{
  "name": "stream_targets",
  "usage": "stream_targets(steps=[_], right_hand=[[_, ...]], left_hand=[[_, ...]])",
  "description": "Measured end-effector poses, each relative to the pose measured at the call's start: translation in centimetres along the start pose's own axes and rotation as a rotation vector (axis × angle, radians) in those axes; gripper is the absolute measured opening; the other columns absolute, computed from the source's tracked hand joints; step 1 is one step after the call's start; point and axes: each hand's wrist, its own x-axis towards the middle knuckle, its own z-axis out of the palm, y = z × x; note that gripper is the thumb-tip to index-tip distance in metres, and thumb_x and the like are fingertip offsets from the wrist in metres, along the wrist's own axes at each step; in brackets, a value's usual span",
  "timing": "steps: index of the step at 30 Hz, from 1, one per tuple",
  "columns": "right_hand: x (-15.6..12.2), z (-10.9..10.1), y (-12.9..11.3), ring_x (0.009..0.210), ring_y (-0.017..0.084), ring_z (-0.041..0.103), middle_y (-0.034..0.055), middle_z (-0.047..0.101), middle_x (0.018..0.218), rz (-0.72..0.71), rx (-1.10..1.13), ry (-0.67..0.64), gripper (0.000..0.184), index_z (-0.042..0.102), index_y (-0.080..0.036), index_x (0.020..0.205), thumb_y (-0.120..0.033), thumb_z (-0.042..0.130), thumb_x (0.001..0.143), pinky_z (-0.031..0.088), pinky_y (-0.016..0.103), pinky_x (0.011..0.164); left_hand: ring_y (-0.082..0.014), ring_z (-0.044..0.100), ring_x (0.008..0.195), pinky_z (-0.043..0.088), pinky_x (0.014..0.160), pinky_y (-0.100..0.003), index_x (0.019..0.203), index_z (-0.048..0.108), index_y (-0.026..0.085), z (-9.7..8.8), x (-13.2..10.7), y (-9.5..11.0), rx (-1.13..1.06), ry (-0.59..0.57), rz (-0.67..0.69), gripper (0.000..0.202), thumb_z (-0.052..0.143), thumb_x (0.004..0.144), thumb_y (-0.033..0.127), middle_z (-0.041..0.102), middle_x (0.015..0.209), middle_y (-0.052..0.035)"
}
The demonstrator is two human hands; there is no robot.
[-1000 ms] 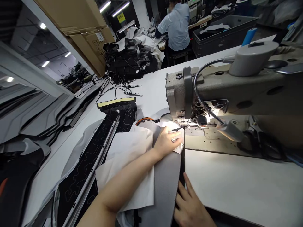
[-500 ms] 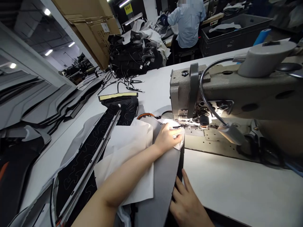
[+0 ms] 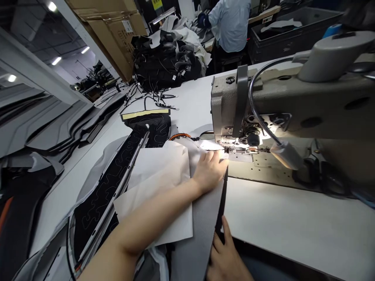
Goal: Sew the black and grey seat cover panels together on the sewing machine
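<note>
The left hand [image 3: 210, 171] pressed flat on the long grey fabric panel [image 3: 199, 234], which ran under the metal presser foot [image 3: 231, 150] of the beige industrial sewing machine [image 3: 263, 101], while the right hand [image 3: 225, 259] sat at its lower edge beside the white counter [image 3: 293, 218], grip unclear

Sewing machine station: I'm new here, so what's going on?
A person's left hand presses a grey fabric panel by a white paper sheet, near the needle of a beige industrial sewing machine. Their right hand touches the panel's lower edge. A co-worker in a pale blue shirt sits farther back.
</note>
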Motion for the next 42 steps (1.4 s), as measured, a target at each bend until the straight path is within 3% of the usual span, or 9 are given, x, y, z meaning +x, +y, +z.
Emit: stream_targets(steps=[2, 5, 9, 13, 19, 26, 30, 35, 42], right_hand=[[-0.3, 0.6, -0.5, 0.093, 0.027, 0.054, 0.0011, 0.065, 0.073, -0.012, 0.002, 0.033, 0.024, 0.07, -0.027, 0.081, -0.017, 0.049, 0.079, 0.009, 0.065, 0.106], [-0.2, 0.7, -0.7, 0.096, 0.027, 0.054, 0.0008, 0.067, 0.079, -0.02, -0.017, 0.028, 0.028, 0.07, -0.03, 0.09, -0.017, 0.047, 0.081, 0.009, 0.064, 0.107], [0.0, 0.3, -0.9, 0.094, 0.025, 0.054, 0.0004, 0.065, 0.073, -0.023, -0.007, 0.032, 0.032, 0.069, -0.029, 0.092, -0.013, 0.043, 0.083, 0.01, 0.062, 0.107], [0.1, -0.4, -0.6, 0.096, 0.025, 0.054, 0.0006, 0.064, 0.075, -0.069, -0.05, 0.02, 0.026, 0.068, -0.027, 0.083, -0.014, 0.045, 0.082, 0.012, 0.061, 0.107], [0.2, -1.6, 1.1, 0.105, 0.026, 0.053, 0.0041, 0.065, 0.087, -0.127, -0.126, -0.042, 0.019, 0.063, -0.023, 0.072, -0.02, 0.049, 0.084, 0.018, 0.057, 0.107], [0.3, -1.1, 2.0, 0.093, 0.029, 0.056, 0.0088, 0.062, 0.067, -0.113, -0.126, -0.033, 0.031, 0.054, -0.021, 0.049, -0.015, 0.044, 0.078, 0.024, 0.06, 0.104], [0.3, -0.8, 2.1, 0.093, 0.028, 0.055, 0.0079, 0.061, 0.067, -0.077, -0.087, -0.008, 0.026, 0.057, -0.021, 0.053, -0.014, 0.044, 0.074, 0.022, 0.056, 0.108], [0.9, -1.7, 2.9, 0.095, 0.028, 0.054, 0.0074, 0.061, 0.07, -0.075, -0.042, -0.05, 0.021, 0.057, -0.022, 0.053, -0.011, 0.049, 0.068, 0.023, 0.058, 0.106], [1.3, -2.3, 3.8, 0.112, 0.033, 0.048, 0.0131, 0.065, 0.081, -0.101, -0.046, -0.064, 0.027, 0.062, -0.019, 0.055, -0.013, 0.048, 0.078, 0.025, 0.057, 0.105]], left_hand=[[-0.0293, 0.053, 0.095, 0.042, 0.079, -0.039, 0.109, 0.061, 0.018, -1.4, -1.3, 0.7, -0.039, -0.171, -0.013, 0.031, 0.051, 0.085, 0.036, 0.059, 0.102, -0.0131], [-0.0298, 0.059, 0.087, 0.045, 0.071, -0.036, 0.138, 0.036, 0.018, -3.1, -2.9, 1.2, -0.171, -0.405, -0.125, 0.077, 0.061, 0.073, 0.051, 0.062, 0.105, -0.012], [-0.0298, 0.063, 0.084, 0.045, 0.065, -0.032, 0.147, 0.017, 0.019, -3.8, -3.5, 0.7, -0.304, -0.555, -0.182, 0.089, 0.06, 0.07, 0.037, 0.066, 0.102, -0.0097], [-0.0273, 0.065, 0.08, 0.046, 0.06, -0.029, 0.148, 0.016, 0.013, -3.3, -3.0, 0.2, -0.485, -0.578, -0.201, 0.089, 0.052, 0.067, 0.021, 0.068, 0.097, -0.0104], [-0.0316, 0.061, 0.098, 0.048, 0.068, -0.032, 0.148, 0.012, 0.013, -3.2, -0.6, 0.9, -0.448, -0.611, -0.264, 0.085, 0.046, 0.071, 0.022, 0.061, 0.117, -0.0153], [-0.0293, 0.058, 0.104, 0.045, 0.075, -0.031, 0.147, 0.006, 0.008, -3.2, 1.8, 1.5, -0.388, -0.628, -0.283, 0.08, 0.04, 0.075, 0.02, 0.058, 0.119, -0.0188], [-0.0272, 0.06, 0.098, 0.045, 0.068, -0.028, 0.147, 0.002, 0.01, -3.0, 2.1, 1.4, -0.453, -0.696, -0.304, 0.083, 0.043, 0.075, 0.02, 0.059, 0.117, -0.019], [-0.0265, 0.06, 0.098, 0.046, 0.071, -0.029, 0.146, 0.008, 0.006, -3.2, 2.0, 1.6, -0.5, -0.619, -0.287, 0.075, 0.039, 0.079, 0.018, 0.058, 0.116, -0.0208], [-0.0326, 0.063, 0.089, 0.047, 0.066, -0.035, 0.148, 0.003, 0.013, -4.4, -0.4, 2.7, -0.352, -0.757, -0.349, 0.081, 0.042, 0.077, 0.022, 0.064, 0.106, -0.0186]])
